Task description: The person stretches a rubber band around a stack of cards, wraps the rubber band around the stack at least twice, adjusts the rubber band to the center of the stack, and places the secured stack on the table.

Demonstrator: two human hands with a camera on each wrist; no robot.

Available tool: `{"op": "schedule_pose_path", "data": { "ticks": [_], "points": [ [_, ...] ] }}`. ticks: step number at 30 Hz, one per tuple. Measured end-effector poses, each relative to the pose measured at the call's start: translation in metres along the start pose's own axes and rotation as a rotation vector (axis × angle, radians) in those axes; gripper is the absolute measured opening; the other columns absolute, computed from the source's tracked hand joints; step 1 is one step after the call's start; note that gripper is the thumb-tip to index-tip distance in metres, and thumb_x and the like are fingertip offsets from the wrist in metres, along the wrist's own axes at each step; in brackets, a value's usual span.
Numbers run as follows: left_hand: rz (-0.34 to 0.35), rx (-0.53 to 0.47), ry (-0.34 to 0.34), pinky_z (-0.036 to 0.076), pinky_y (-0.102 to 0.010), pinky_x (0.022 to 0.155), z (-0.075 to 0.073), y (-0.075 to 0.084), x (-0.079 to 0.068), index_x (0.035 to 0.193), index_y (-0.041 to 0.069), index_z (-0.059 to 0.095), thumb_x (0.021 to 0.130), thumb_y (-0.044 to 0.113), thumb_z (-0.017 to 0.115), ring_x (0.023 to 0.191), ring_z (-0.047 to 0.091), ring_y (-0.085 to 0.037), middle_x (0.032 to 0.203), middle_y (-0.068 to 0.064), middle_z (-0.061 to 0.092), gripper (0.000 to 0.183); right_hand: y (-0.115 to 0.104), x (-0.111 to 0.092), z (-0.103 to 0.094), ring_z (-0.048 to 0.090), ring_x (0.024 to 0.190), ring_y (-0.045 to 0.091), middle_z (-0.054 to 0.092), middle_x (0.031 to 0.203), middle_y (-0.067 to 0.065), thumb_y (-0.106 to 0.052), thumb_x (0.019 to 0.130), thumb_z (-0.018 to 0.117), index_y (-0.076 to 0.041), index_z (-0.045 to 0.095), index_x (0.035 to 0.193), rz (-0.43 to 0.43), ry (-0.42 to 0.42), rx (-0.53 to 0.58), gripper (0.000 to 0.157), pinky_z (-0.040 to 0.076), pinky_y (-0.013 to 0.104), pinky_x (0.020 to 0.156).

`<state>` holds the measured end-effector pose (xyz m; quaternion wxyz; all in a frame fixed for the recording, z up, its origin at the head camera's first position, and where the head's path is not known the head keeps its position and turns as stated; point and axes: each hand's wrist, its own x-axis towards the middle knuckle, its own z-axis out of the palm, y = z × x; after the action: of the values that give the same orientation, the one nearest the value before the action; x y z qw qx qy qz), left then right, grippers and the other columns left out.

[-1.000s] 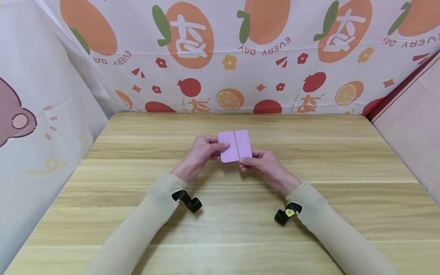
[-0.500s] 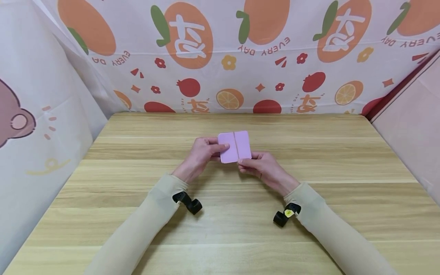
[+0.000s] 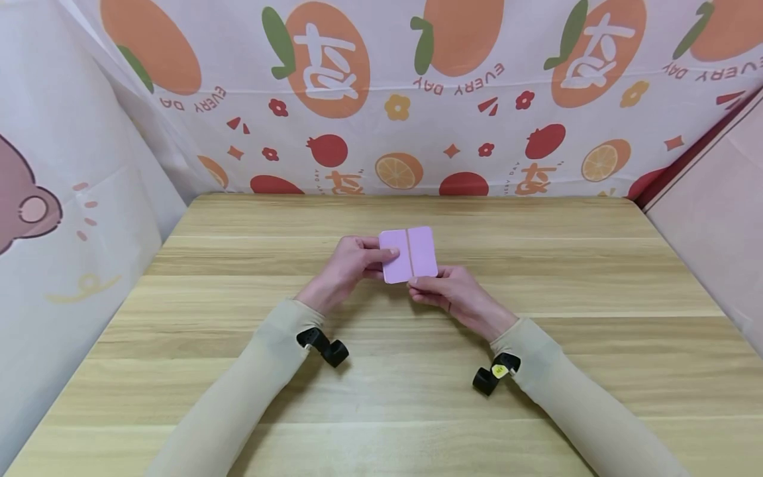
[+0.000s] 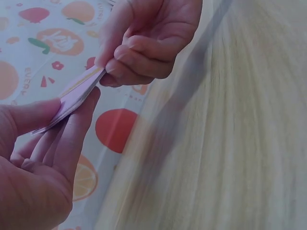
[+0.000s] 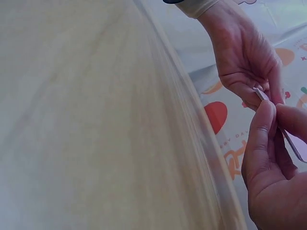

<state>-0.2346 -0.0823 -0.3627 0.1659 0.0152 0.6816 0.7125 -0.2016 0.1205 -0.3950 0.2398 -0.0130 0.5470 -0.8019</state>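
A thin stack of pale purple square cards [image 3: 424, 252] is held above the wooden table, with a tan rubber band [image 3: 409, 248] running across its face. My left hand [image 3: 352, 262] grips the stack's left side, thumb on the face and fingers behind. At the lower edge, my right hand [image 3: 456, 291] pinches the rubber band between thumb and fingers, close against the cards. In the left wrist view the stack [image 4: 76, 98] appears nearly edge-on, with layered edges. The right wrist view shows little of the cards [image 5: 291, 143] past the fingers; the band there is hidden.
The wooden table [image 3: 381, 384] spreads under both arms. A fruit-print cloth [image 3: 453, 119] hangs behind its far edge, with pale cloth at the left and right sides. Black wrist cameras [image 3: 335, 353] sit at both sleeves.
My right hand has slid slightly left and down along the lower edge, and the band's lower end has shifted left, standing straighter. The left hand and cards have barely moved.
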Motion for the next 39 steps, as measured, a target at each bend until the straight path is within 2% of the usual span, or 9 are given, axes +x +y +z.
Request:
{"op": "schedule_pose_path", "data": {
  "ticks": [5,8,16,24,28,31,33,37,39],
  "points": [
    [-0.013,-0.003,-0.022,0.055,-0.032,0.068,-0.003,0.0,0.001,0.108,-0.005,0.066,0.083,0.009,0.07,0.076,0.067,-0.019,0.091,-0.014,0.069,0.029,-0.003,-0.001,-0.001,0.066,0.078,0.019,0.064,0.093,0.023,0.002,0.084,0.066,0.014,0.055,0.108,-0.015,-0.015,-0.048,0.029,0.053,0.031,0.079],
    [-0.018,-0.001,-0.04,0.055,-0.032,0.067,-0.003,0.0,0.002,0.106,-0.007,0.065,0.083,0.009,0.07,0.073,0.067,-0.019,0.087,-0.013,0.069,0.028,-0.009,-0.002,-0.002,0.064,0.081,0.02,0.061,0.1,0.023,-0.002,0.086,0.065,0.013,0.053,0.114,-0.075,-0.009,-0.122,0.034,0.053,0.032,0.078],
    [-0.021,0.03,-0.097,0.055,-0.03,0.063,-0.003,0.0,0.002,0.101,-0.01,0.064,0.086,0.008,0.066,0.066,0.066,-0.017,0.078,-0.011,0.068,0.023,-0.024,-0.003,-0.008,0.063,0.086,0.019,0.062,0.107,0.017,-0.009,0.09,0.062,0.0,0.056,0.124,-0.269,0.145,-0.363,0.035,0.054,0.035,0.075],
    [-0.027,0.045,-0.084,0.054,-0.026,0.059,-0.002,0.001,0.0,0.1,-0.008,0.064,0.086,0.009,0.066,0.065,0.064,-0.015,0.076,-0.008,0.067,0.023,-0.027,-0.002,-0.012,0.065,0.085,0.02,0.064,0.106,0.017,-0.008,0.087,0.066,-0.005,0.058,0.125,-0.326,0.152,-0.467,0.039,0.055,0.038,0.072],
    [0.021,0.062,-0.072,0.055,-0.035,0.069,-0.005,0.001,0.001,0.109,-0.004,0.06,0.084,0.006,0.068,0.071,0.065,-0.017,0.085,-0.011,0.068,0.028,-0.027,0.0,-0.014,0.065,0.085,0.019,0.064,0.107,0.018,-0.007,0.087,0.066,-0.003,0.057,0.125,-0.329,0.153,-0.499,0.039,0.054,0.043,0.075],
    [0.084,0.088,-0.063,0.054,-0.041,0.075,-0.007,0.002,0.001,0.121,0.004,0.055,0.08,-0.001,0.07,0.079,0.065,-0.02,0.096,-0.015,0.067,0.044,-0.028,0.001,-0.018,0.065,0.083,0.018,0.064,0.106,0.019,-0.006,0.087,0.065,-0.002,0.057,0.125,-0.323,0.165,-0.51,0.039,0.053,0.046,0.076],
    [0.129,0.145,-0.073,0.054,-0.04,0.077,-0.008,0.002,0.001,0.128,0.008,0.051,0.077,-0.005,0.072,0.084,0.065,-0.022,0.104,-0.015,0.064,0.056,-0.029,0.002,-0.02,0.064,0.082,0.018,0.064,0.106,0.02,-0.004,0.087,0.064,-0.001,0.056,0.125,-0.316,0.167,-0.515,0.039,0.052,0.048,0.076],
    [0.197,0.276,-0.129,0.053,-0.033,0.074,-0.007,0.001,0.002,0.133,0.012,0.046,0.071,-0.008,0.075,0.088,0.063,-0.025,0.121,-0.009,0.053,0.071,-0.03,0.004,-0.022,0.064,0.081,0.017,0.063,0.105,0.022,-0.003,0.087,0.064,0.0,0.053,0.128,-0.304,0.158,-0.531,0.043,0.054,0.043,0.075],
    [0.213,0.322,-0.157,0.052,-0.031,0.07,-0.007,0.0,0.002,0.134,0.011,0.045,0.069,-0.009,0.077,0.086,0.062,-0.026,0.117,-0.012,0.054,0.075,-0.031,0.005,-0.023,0.063,0.08,0.017,0.063,0.105,0.022,-0.004,0.087,0.064,-0.001,0.051,0.13,-0.303,0.156,-0.538,0.045,0.054,0.04,0.074]
  ]
}}
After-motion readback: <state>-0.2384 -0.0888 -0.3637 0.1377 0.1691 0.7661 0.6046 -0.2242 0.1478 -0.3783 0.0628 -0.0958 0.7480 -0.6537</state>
